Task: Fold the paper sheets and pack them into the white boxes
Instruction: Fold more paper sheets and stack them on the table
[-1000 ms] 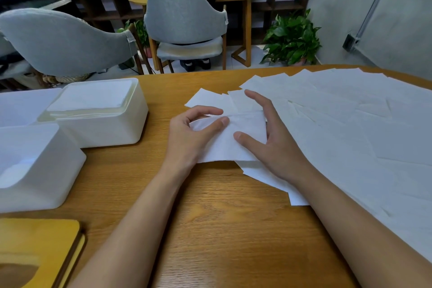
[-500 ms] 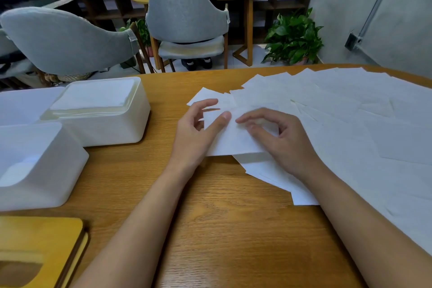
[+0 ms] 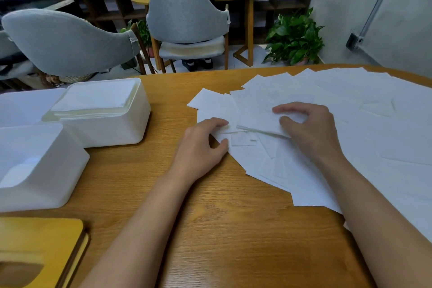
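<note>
Paper sheets [image 3: 364, 138] lie fanned over the right half of the wooden table [image 3: 217, 236], each overlapping the next. The right hand [image 3: 311, 131] is curled over a folded sheet [image 3: 257, 117] at the fan's left end, thumb and bent fingertips pinching it; its near edge seems raised a little off the pile, though white on white makes that hard to judge. The left hand [image 3: 198, 147] rests at the fan's left edge, fingers loosely bent, forefinger and thumb tips touching paper and gripping nothing. Well to the left stands the farther white box [image 3: 121, 128], holding a stack of folded paper [image 3: 93, 98] up to its rim (the nearer white box [image 3: 46, 182] sits just beside it). A yellow wooden block [image 3: 35, 248] lies at the near left corner
</note>
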`<state>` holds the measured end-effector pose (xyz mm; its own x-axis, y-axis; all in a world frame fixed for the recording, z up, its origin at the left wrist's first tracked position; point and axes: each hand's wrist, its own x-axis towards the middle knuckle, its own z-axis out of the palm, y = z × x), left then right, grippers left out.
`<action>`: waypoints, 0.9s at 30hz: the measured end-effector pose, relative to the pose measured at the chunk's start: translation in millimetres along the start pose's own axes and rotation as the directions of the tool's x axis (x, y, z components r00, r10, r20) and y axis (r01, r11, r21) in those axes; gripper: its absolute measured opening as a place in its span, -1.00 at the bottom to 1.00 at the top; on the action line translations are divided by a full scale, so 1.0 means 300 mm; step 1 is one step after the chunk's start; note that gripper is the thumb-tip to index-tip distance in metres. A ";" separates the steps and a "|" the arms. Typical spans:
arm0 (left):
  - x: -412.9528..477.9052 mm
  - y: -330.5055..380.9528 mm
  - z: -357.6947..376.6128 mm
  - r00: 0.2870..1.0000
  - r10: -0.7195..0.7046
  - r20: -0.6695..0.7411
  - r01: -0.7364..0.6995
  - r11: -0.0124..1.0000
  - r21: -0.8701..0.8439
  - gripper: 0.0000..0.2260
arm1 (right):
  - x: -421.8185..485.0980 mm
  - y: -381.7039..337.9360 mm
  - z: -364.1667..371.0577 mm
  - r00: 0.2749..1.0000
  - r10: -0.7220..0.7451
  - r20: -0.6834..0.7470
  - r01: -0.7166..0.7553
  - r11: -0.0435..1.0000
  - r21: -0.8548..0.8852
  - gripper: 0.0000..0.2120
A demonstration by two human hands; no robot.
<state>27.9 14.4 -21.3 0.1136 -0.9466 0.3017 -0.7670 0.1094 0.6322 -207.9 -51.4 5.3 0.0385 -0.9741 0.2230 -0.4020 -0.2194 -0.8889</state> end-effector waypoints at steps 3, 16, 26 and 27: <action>0.002 -0.007 0.008 0.998 0.021 -0.056 -0.018 0.999 0.049 -0.68 | 0.001 0.002 0.004 0.999 0.000 -0.036 0.000 1.000 0.005 -0.69; 0.017 -0.014 0.040 0.985 0.061 -0.164 -0.051 0.997 0.066 -0.86 | -0.023 0.021 0.060 0.994 -0.096 -0.046 0.095 0.995 -0.015 -0.63; 0.006 0.022 0.003 0.973 -0.107 -0.203 0.083 0.989 -0.124 -0.87 | -0.025 0.019 0.058 0.996 -0.084 -0.031 0.083 0.996 -0.015 -0.62; 0.005 0.022 0.003 0.973 -0.097 -0.209 0.077 0.992 -0.101 -0.88 | -0.026 0.019 0.059 0.996 -0.084 -0.026 0.084 0.996 -0.013 -0.62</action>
<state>22.5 13.4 -17.3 0.3172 -0.8684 0.3812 -0.6881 0.0659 0.7226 -194.4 -46.1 -8.5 0.0486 -0.9504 0.3072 -0.4090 -0.2995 -0.8620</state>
